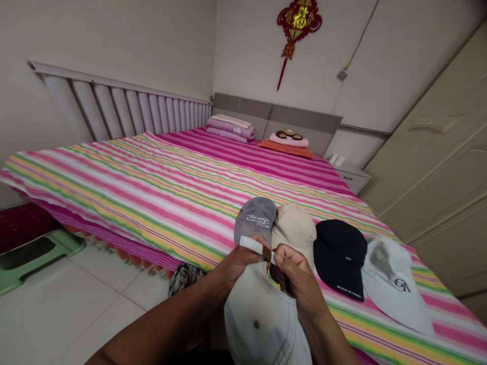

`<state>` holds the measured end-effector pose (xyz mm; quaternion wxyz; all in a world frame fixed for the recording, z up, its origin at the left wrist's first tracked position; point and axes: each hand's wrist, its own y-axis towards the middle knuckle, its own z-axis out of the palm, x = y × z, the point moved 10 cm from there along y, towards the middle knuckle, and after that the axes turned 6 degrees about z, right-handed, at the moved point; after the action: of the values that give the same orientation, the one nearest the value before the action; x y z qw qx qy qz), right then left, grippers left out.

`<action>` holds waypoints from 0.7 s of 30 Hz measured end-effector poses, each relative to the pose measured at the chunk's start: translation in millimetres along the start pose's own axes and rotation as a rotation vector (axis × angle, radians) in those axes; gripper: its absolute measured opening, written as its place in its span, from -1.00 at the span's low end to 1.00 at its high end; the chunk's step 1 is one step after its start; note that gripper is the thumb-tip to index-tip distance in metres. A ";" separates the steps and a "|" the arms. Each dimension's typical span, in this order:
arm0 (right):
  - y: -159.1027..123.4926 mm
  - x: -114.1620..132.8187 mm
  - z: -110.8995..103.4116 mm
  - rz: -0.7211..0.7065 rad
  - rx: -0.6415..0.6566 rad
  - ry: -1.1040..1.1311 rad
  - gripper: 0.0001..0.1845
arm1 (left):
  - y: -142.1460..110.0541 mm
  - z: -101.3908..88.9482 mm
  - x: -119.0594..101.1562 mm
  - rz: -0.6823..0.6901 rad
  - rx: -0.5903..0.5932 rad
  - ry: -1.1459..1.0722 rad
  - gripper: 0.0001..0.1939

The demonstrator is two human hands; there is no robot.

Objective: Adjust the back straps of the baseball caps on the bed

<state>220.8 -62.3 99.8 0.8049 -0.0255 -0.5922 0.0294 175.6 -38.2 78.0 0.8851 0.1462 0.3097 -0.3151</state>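
Note:
A pale, stained baseball cap [262, 324] is held low in front of me, its back opening and strap facing away. My left hand [243, 258] grips the cap's back edge by the white strap [251, 245]. On the other side, my right hand [294, 268] pinches the strap's end next to a brown buckle piece [268, 254]. Just beyond lie a grey cap [255, 215] with white lettering, a cream cap [292, 225], a black cap [340, 253] and a white cap [395, 284] with dark letters, side by side on the bed.
The bed has a striped cover [133, 177]. Folded purple bedding [230, 128] and a pink pillow [289, 139] sit at its head. A green stool [45, 256] stands on the tiled floor at left, a nightstand [352, 177] beyond the bed, and a wardrobe [437, 142] at right.

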 end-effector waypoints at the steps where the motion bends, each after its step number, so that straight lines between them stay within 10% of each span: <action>1: 0.1 -0.7 1.4 0.005 0.014 0.010 -0.65 | -0.2 0.0 0.7 0.000 0.010 -0.008 -0.78; 6: 4.5 -2.9 10.7 0.024 0.197 0.363 -0.72 | -2.0 8.3 -9.9 0.060 0.161 -0.128 -0.69; 10: 15.3 1.5 -17.6 -0.033 0.077 0.616 -0.71 | -5.8 9.8 -38.9 0.197 0.233 -0.191 -0.74; 16: 35.1 -8.3 -29.7 0.053 0.004 0.138 -0.71 | -13.0 -11.2 -89.5 0.326 0.092 -0.063 -0.78; 21: 53.5 -61.8 -54.1 0.253 -0.162 0.004 -0.67 | -10.8 -16.5 -160.6 0.473 0.039 -0.082 -0.91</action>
<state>253.1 -14.1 20.9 0.7911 -0.1650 -0.5832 0.0826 63.2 36.1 167.6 0.9432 0.2186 0.2245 -0.1104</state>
